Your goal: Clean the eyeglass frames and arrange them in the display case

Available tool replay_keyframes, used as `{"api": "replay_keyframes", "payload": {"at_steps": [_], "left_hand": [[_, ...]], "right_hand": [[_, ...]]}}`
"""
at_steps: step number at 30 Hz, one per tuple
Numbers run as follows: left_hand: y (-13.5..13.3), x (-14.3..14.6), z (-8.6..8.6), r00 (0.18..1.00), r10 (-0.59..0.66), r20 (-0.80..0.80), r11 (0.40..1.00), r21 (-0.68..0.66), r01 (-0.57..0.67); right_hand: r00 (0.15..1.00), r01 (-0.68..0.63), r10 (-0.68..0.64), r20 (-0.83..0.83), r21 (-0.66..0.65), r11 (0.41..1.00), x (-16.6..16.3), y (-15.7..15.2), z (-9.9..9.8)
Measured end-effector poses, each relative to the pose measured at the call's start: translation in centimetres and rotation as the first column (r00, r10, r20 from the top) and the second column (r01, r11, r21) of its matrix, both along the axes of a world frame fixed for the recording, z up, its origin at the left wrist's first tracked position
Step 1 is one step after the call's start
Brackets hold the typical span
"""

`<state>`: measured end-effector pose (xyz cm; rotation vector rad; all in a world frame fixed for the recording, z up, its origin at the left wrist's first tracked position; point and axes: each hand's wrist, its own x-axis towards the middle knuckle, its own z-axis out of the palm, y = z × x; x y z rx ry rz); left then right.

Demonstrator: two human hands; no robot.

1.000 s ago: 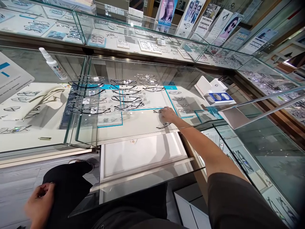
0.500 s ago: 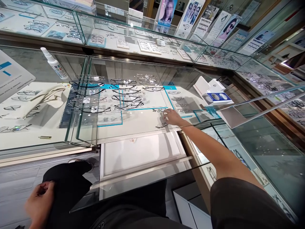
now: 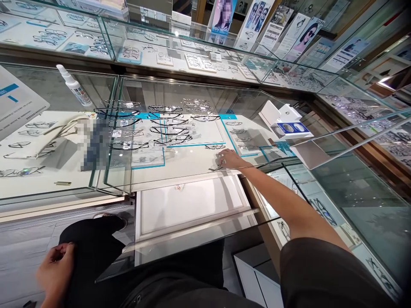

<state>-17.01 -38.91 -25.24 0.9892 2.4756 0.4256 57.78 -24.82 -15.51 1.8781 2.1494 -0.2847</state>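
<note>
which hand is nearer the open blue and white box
Right: the right hand is front-left of the box; the left hand is much farther off, by the knee.

Optical shop, glass display cases (image 3: 189,161), rx specs (image 3: 215,146), ad cards (image 3: 253,21)

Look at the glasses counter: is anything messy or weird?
Yes: the cream cloth at the left looks rumpled, partly hiding some spectacles. Also, the eyeglasses by the right hand slant, unlike the straighter pair just beyond. Nothing looks spilled.
</note>
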Motion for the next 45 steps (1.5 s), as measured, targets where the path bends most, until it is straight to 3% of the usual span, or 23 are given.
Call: {"api": "replay_keyframes", "payload": {"at_steps": [12,19,23,26,29,32,34,36,39,40,42,44,45], "left_hand": [[0.0,-0.4,-0.6,1.0,-0.017,-0.004,1.0,-0.009,0.017],[0.0,0.0,0.0,1.0,-0.005,-0.001,1.0,-0.022,0.005],[0.1,0.0,-0.1,1.0,0.006,0.028,1.0,-0.009,-0.006],[0.3,0.2,0.0,0.999,0.011,0.04,1.0,-0.018,-0.011],[0.5,0.3,0.1,0.999,0.019,0.038,1.0,-0.026,-0.018],[0.4,0.3,0.0,0.999,0.018,0.032,1.0,-0.013,-0.017],[0.2,0.1,-0.1,0.999,0.012,0.034,1.0,-0.004,-0.012],[0.0,0.0,-0.1,0.999,0.008,0.044,1.0,0.004,-0.008],[-0.2,-0.2,-0.2,0.999,0.01,0.053,1.0,0.004,-0.011],[-0.3,-0.3,-0.1,0.998,0.009,0.055,1.0,0.002,-0.009],[-0.4,-0.3,-0.1,0.998,-0.005,0.059,1.0,0.003,0.005],[-0.5,-0.4,-0.2,0.997,-0.02,0.068,1.0,0.012,0.019],[-0.5,-0.4,-0.2,0.997,-0.024,0.072,1.0,0.014,0.023]], "right_hand": [[0.999,0.029,-0.031,0.043,0.043,0.999,0.0,0.5,0.0],[0.993,0.043,-0.045,0.111,0.021,0.999,-1.3,-0.1,1.6],[0.988,0.031,-0.028,0.15,-0.017,0.999,-4.8,-0.5,3.6],[0.991,-0.076,0.093,0.094,-0.176,0.981,-8.9,-2.0,5.1],[0.973,-0.227,0.223,-0.052,-0.356,0.906,-13.6,-4.8,6.9],[0.895,-0.437,0.332,-0.298,-0.438,0.785,-17.6,-7.5,10.6],[0.825,-0.534,0.396,-0.404,-0.323,0.781,-18.9,-8.1,14.1],[0.816,-0.52,0.414,-0.403,-0.2,0.831,-19.0,-7.4,17.8],[0.919,-0.277,0.265,-0.292,0.001,0.961,-17.0,-3.7,21.7],[0.95,-0.178,0.194,-0.245,0.084,0.98,-16.1,-2.0,22.3],[0.981,-0.018,0.07,-0.182,0.272,0.962,-14.0,1.7,22.3],[0.991,0.001,0.056,-0.119,0.438,0.899,-12.3,5.3,21.2],[0.995,-0.02,0.062,-0.078,0.454,0.891,-11.6,6.9,20.5]]}}
